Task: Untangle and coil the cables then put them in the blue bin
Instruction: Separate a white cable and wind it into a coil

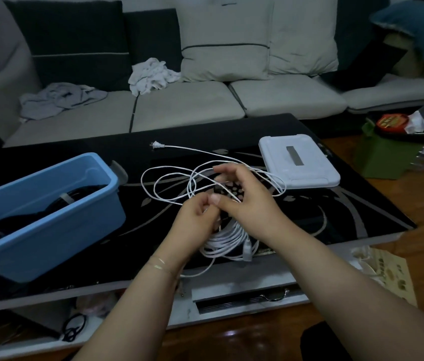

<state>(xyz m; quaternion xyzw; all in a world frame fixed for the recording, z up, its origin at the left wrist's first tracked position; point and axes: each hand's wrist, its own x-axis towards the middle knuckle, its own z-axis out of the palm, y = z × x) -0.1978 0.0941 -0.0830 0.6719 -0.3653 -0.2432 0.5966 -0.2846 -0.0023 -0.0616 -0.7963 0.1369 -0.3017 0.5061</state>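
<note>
A person is working a white power cable [213, 178] over a black glass coffee table [336, 209], both hands meeting just above the table's middle. The left hand [198, 217] is curling its fingers around the gathered turns of the cable, whose finished loops [229, 241] are hanging below the two wrists toward the table's near edge at 6 o'clock. The right hand [242, 196] is pinching a strand between thumb and fingertips, with a small dark patterned object showing behind its fingers; what that object is cannot be told.

The uncoiled remainder is lying in loose, crossing loops from 9 to 3 o'clock of the hands, running out to a two-pin plug [156, 145] at 11 o'clock. The blue bin [80, 220] is sitting at 9 o'clock, well apart from the loops, already holding dark coiled cables [57, 207] fastened with pale ties.

The cable is looking thin, light and limp, likely to spring out of its turns if released, so the bundle seems to call for a firm grip across all its turns at once. The crossing loops are risking a snag if pulled quickly; feeding slack a strand at a time appears safer. A white plastic lid [299, 162] is lying at 2 o'clock, the outer loops touching or overlapping its near edge.
</note>
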